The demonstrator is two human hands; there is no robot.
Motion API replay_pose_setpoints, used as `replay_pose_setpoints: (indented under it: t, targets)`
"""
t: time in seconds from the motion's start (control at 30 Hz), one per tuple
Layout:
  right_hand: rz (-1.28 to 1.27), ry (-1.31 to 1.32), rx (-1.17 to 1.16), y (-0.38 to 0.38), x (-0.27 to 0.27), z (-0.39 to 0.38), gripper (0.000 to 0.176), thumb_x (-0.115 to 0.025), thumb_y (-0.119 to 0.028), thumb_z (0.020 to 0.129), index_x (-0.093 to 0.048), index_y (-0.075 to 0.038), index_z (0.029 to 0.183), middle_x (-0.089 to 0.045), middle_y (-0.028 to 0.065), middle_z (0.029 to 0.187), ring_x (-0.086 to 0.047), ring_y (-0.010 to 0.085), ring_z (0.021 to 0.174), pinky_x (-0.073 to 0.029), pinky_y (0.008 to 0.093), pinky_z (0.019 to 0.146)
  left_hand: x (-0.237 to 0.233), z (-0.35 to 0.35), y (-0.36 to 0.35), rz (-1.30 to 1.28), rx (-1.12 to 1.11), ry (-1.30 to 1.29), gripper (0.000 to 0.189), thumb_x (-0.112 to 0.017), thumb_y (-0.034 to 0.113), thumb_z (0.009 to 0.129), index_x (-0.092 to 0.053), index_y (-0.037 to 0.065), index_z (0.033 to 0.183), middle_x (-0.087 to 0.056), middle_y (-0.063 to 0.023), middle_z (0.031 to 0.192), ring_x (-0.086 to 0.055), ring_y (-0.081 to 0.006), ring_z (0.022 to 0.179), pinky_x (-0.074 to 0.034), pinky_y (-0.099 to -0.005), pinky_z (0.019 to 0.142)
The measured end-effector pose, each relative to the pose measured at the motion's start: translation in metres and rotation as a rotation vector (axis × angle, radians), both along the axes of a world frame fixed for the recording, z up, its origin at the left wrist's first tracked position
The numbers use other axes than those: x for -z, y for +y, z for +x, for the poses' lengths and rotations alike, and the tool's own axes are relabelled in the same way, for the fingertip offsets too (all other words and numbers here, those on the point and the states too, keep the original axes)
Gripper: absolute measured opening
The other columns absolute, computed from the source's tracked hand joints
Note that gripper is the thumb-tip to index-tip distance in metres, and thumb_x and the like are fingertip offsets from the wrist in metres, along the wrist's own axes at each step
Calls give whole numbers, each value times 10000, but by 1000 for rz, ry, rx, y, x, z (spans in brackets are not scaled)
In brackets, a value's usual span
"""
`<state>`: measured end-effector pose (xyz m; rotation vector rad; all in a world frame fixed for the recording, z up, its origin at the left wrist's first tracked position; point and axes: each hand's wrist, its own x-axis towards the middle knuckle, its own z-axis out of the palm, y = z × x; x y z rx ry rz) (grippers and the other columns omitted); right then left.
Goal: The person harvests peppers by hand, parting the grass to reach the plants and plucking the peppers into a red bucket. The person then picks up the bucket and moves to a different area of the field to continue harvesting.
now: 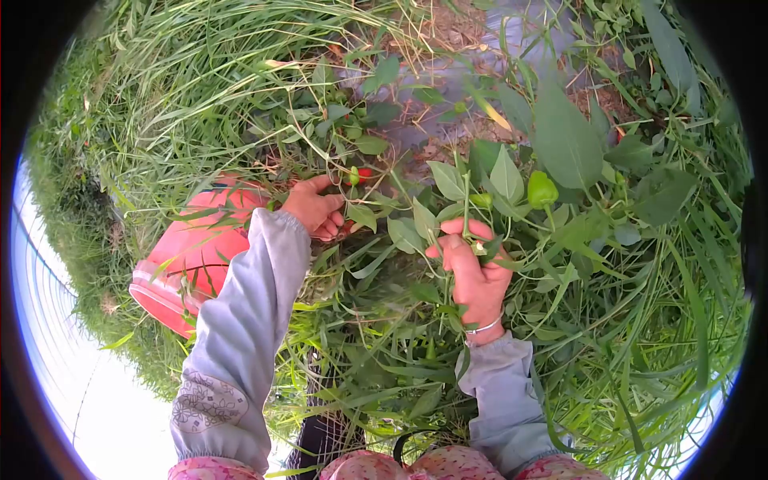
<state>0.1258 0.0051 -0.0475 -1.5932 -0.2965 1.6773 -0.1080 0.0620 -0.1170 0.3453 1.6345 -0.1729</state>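
Note:
My left hand (pixel 314 206) reaches into the foliage, fingers apart, with nothing visible in its grasp. Just beyond its fingertips hang a small red pepper (pixel 365 174) and a small green pepper (pixel 353 177). Some red shows under its lower fingers, too covered to make out. My right hand (pixel 480 282) is closed around a green pepper plant stem (pixel 466 204), the thumb and index finger pinching it. Above and right of that hand, a light green pepper (pixel 542 190) hangs among broad leaves.
A red bucket (pixel 188 260) lies tipped on its side in the grass at left, beside my left forearm. Dark plastic mulch film (pixel 456 72) covers soil at the top. Tall grass (pixel 216 72) grows thickly on both sides.

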Motion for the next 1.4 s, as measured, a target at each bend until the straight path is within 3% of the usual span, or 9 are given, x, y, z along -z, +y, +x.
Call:
replay_pose_setpoints:
  t: [0.13, 0.27, 0.53, 0.67, 0.8, 0.97, 1.1, 1.3, 1.4]
  targets:
    - [-8, -12, -32, 0, 0, -3, 149, -557, -16, 857, -588, -36, 1001, -604, 23, 907, -594, 101, 701, -451, 213, 596, 17, 1, 7, 17, -194, -247, 282, -590, 184, 859, -532, 136, 1130, -555, -31, 613, -514, -114, 386, -406, -241, 313]
    - [-11, 4, -41, 0, 3, -7, 155, -557, -9, 854, -593, -38, 1002, -604, 21, 914, -594, 102, 703, -451, 214, 597, 24, 24, 5, 195, -209, 18, 340, -651, 295, 820, -557, 75, 1063, -557, -29, 640, -497, -117, 367, -384, -236, 297]
    - [1, -18, -157, -4, 7, -12, 163, -553, -36, 866, -605, -51, 1020, -590, -5, 809, -530, 58, 658, -412, 198, 570, 2, 16, -8, 270, -435, 42, 121, -580, 165, 772, -576, 101, 874, -542, 11, 740, -569, -114, 669, -467, -267, 391]
    - [-86, 20, -256, 1, 3, -12, 217, -517, -3, 837, -596, -41, 1036, -565, -20, 787, -529, 53, 706, -440, 208, 647, -7, 11, -6, 198, -318, 88, 98, -548, 179, 779, -548, 103, 841, -540, 2, 770, -553, -125, 675, -498, -301, 431]
    - [-74, -25, -322, -1, 4, -9, 217, -526, 1, 823, -592, -31, 1027, -544, -28, 806, -502, 45, 702, -419, 198, 647, -7, 14, 9, 259, -235, 84, 266, -534, 184, 774, -580, 121, 1029, -543, 11, 787, -553, -127, 668, -517, -321, 468]
    - [34, -73, -334, -3, 8, -12, 185, -545, -119, 880, -587, -67, 1052, -470, -76, 641, -398, 28, 577, -346, 201, 511, -18, 5, 17, 483, 586, 318, 293, -548, 275, 802, -612, 55, 984, -625, -162, 757, -618, -293, 729, -475, -387, 700]
    - [-50, -102, -444, 2, 6, -9, 201, -556, -144, 867, -591, -71, 1051, -501, -44, 646, -421, 34, 578, -370, 211, 524, -53, -4, 27, 543, 1047, 228, 242, -475, 158, 788, -626, 59, 949, -563, -118, 612, -616, -215, 636, -474, -367, 605]
    - [-2, -248, -469, -8, 15, -16, 244, -574, -203, 832, -608, -94, 1048, -593, 43, 655, -521, 143, 546, -451, 291, 584, -120, -20, 47, 189, 604, -85, 402, -426, 18, 759, -556, 54, 1137, -612, -86, 790, -565, -109, 625, -478, -279, 603]
    - [-8, -287, -578, -3, 12, -17, 255, -574, -197, 807, -613, -110, 1043, -616, 88, 703, -572, 235, 597, -468, 336, 630, -127, -9, 58, 619, 694, -48, 478, -424, -44, 730, -503, 45, 1194, -594, -84, 956, -538, -83, 665, -474, -266, 629]
